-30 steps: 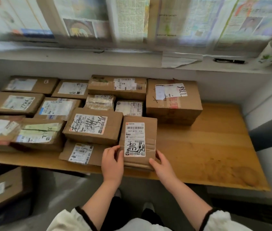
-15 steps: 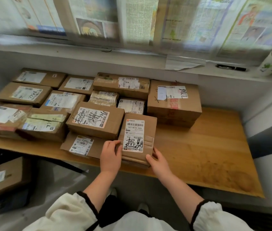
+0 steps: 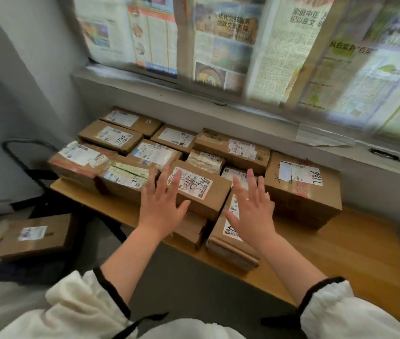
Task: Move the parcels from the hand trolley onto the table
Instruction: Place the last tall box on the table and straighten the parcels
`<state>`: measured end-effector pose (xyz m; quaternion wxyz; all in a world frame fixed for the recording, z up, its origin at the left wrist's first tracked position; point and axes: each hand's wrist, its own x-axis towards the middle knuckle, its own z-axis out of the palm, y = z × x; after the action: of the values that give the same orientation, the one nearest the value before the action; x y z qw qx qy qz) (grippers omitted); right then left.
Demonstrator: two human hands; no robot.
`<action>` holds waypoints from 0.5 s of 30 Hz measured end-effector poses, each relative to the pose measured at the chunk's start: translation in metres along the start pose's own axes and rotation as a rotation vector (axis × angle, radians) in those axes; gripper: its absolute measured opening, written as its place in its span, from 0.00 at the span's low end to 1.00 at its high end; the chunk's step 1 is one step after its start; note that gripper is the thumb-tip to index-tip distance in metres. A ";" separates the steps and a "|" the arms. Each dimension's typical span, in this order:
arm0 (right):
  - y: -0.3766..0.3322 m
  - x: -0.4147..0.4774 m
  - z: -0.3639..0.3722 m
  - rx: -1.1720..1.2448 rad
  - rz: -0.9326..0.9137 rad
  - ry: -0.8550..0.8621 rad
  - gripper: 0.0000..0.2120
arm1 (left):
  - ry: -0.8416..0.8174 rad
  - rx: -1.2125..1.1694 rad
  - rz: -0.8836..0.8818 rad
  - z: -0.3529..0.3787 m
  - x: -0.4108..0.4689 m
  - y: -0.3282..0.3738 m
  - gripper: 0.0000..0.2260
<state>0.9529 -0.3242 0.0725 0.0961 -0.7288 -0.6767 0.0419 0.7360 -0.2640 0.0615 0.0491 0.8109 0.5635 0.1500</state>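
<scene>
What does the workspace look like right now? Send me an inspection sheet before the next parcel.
Surface: wooden table, right part bare.
Job's things: cardboard parcels packed on the table's left part, some stacked; lone parcel off the table at lower left, near the hand trolley handle.
Clutter: black pen and paper sheet on the sill.
Grippers: left hand and right hand open, fingers spread over the front parcels, holding nothing.
Cables: nothing seen.
Surroundings: newspapers cover the window.

Brown parcels (image 3: 195,199) with white labels on a tan wooden table (image 3: 355,245); white black-cuffed sleeves (image 3: 355,311).
</scene>
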 end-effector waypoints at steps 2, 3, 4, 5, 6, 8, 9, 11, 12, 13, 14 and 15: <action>-0.038 0.019 -0.014 -0.105 -0.100 -0.040 0.50 | -0.066 0.128 -0.093 -0.025 0.007 -0.039 0.40; -0.060 0.026 -0.018 -0.127 -0.146 -0.041 0.51 | -0.079 0.164 -0.127 -0.036 0.006 -0.058 0.40; -0.083 0.031 -0.020 -0.133 -0.185 -0.026 0.52 | -0.077 0.178 -0.153 -0.047 0.005 -0.078 0.40; -0.108 0.036 -0.021 -0.130 -0.218 -0.002 0.52 | -0.067 0.182 -0.173 -0.058 0.001 -0.099 0.40; -0.132 0.040 -0.021 -0.126 -0.241 0.012 0.52 | -0.053 0.185 -0.190 -0.069 -0.004 -0.119 0.40; -0.182 0.048 -0.019 -0.122 -0.269 -0.015 0.52 | -0.021 0.201 -0.231 -0.089 -0.018 -0.160 0.40; -0.205 0.051 -0.016 -0.128 -0.277 -0.047 0.52 | -0.009 0.211 -0.256 -0.099 -0.027 -0.179 0.40; -0.251 0.059 -0.009 -0.115 -0.287 -0.104 0.51 | 0.017 0.216 -0.315 -0.115 -0.046 -0.221 0.40; -0.273 0.063 -0.004 -0.089 -0.291 -0.120 0.52 | 0.032 0.216 -0.348 -0.123 -0.055 -0.242 0.41; -0.296 0.066 0.002 -0.062 -0.303 -0.129 0.52 | 0.044 0.219 -0.381 -0.131 -0.066 -0.263 0.41; -0.318 0.067 0.008 -0.044 -0.322 -0.135 0.53 | 0.051 0.228 -0.414 -0.138 -0.077 -0.283 0.41; -0.339 0.066 0.014 -0.034 -0.348 -0.140 0.53 | 0.054 0.240 -0.447 -0.145 -0.088 -0.302 0.41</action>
<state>0.6240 -0.2347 0.1296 0.0422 -0.5977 -0.7981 0.0640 0.3926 -0.2500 0.1078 -0.0304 0.6620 0.7436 0.0891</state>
